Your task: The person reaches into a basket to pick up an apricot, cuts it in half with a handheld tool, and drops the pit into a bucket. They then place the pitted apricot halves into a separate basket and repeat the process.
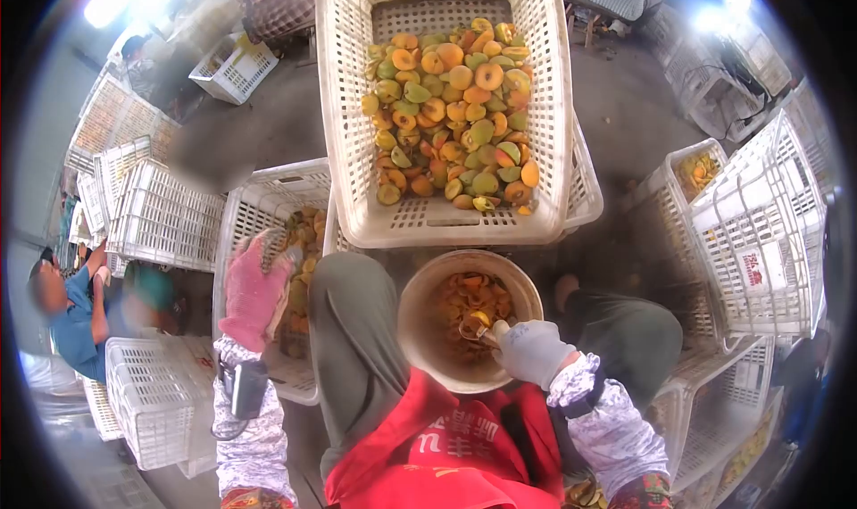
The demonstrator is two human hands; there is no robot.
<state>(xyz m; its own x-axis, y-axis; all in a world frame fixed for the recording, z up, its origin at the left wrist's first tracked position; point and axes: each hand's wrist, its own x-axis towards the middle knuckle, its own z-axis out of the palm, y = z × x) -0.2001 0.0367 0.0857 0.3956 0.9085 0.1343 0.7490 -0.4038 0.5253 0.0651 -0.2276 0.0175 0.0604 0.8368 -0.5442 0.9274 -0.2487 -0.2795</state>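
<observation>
My left hand (pixel 256 290), in a pink glove, is over the left crate (pixel 230 232), its fingers stretched out near the orange-yellow fruit (pixel 308 232) inside. I cannot make out anything held in it. My right hand (pixel 533 352), in a pale grey glove, is closed around a small metal tool with a ring-shaped end (pixel 473 327). That ring end is above a white bucket (pixel 412 286) between my knees, which contains orange scraps (pixel 455 299). In front stands a large white crate (pixel 344 152) of green and orange fruit (pixel 455 107), many pieces halved, resembling peaches or apricots.
Stacked white crates (pixel 165 215) stand at the left, beside a person in a blue top (pixel 80 322). More crates (pixel 759 232) rise at the right, some containing fruit. Another crate (pixel 234 67) sits on the floor at the back left.
</observation>
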